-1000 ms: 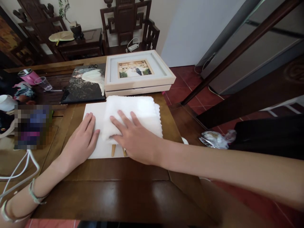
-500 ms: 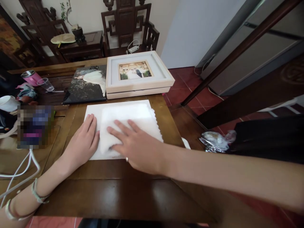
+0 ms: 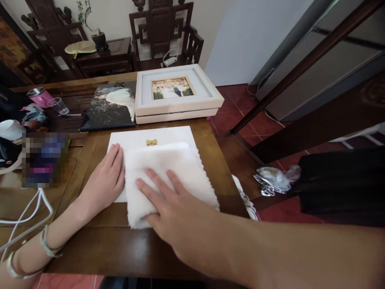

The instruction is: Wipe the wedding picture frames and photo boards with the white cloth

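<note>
1. The right hand (image 3: 171, 210) lay flat and open, fingers spread, pressing down on the near part of a white cloth (image 3: 168, 176).
2. The cloth was thick, fluffy and folded, with a zigzag-cut edge along its right side; its near corner hung past the board onto the brown wooden table (image 3: 144, 251).
3. The left hand (image 3: 104, 180) rested open and flat, palm down, just left of the cloth, its fingers on the left margin of a white board (image 3: 132, 138).
4. The board lay flat on the table, mostly covered by the cloth; its far strip showed bare, with a small gold hanger (image 3: 151, 142) on it.
5. Beyond the board sat a pale wooden picture frame (image 3: 177, 94) with a small photo in its middle, and just left of it a dark photo print (image 3: 108, 106).
6. Far left on the table stood a pink cup (image 3: 39, 96) and a clear plastic cup (image 3: 58, 106).
</note>
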Demonstrator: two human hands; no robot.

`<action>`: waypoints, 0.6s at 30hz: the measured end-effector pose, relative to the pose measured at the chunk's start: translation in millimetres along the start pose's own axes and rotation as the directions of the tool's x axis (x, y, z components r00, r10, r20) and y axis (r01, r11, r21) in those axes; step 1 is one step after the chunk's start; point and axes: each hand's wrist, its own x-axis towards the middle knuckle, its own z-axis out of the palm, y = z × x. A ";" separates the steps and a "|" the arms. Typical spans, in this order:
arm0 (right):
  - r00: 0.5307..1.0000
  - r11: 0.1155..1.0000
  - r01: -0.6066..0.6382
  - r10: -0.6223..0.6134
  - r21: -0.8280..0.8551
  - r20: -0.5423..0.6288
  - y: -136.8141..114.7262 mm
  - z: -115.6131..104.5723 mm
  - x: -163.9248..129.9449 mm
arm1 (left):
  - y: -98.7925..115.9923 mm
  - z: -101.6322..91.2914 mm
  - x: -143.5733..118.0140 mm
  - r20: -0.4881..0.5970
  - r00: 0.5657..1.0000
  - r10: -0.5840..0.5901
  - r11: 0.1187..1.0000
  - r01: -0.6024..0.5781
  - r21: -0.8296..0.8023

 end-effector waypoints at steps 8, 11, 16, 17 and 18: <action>0.990 0.997 -0.079 0.076 -0.023 -0.117 36.7 0.8 14.4 | 0.9 0.8 -0.1 -0.024 1.000 -0.008 1.000 0.008 0.002; 0.980 0.986 -0.148 0.136 -0.077 -0.144 61.3 -4.8 28.1 | 1.8 0.7 -0.4 -0.035 0.999 -0.017 1.000 0.016 -0.006; 0.980 0.981 -0.177 0.167 -0.083 -0.111 57.5 -7.7 29.9 | 1.9 0.5 -0.1 -0.039 0.999 -0.013 1.000 0.013 0.002; 0.983 0.983 -0.166 0.159 -0.074 -0.094 49.4 -6.7 26.6 | 1.6 0.6 0.0 -0.036 0.999 -0.013 1.000 0.013 0.001; 0.986 0.987 -0.149 0.144 -0.064 -0.078 39.9 -5.2 22.4 | 1.1 0.7 0.1 -0.032 0.999 -0.011 1.000 0.011 0.000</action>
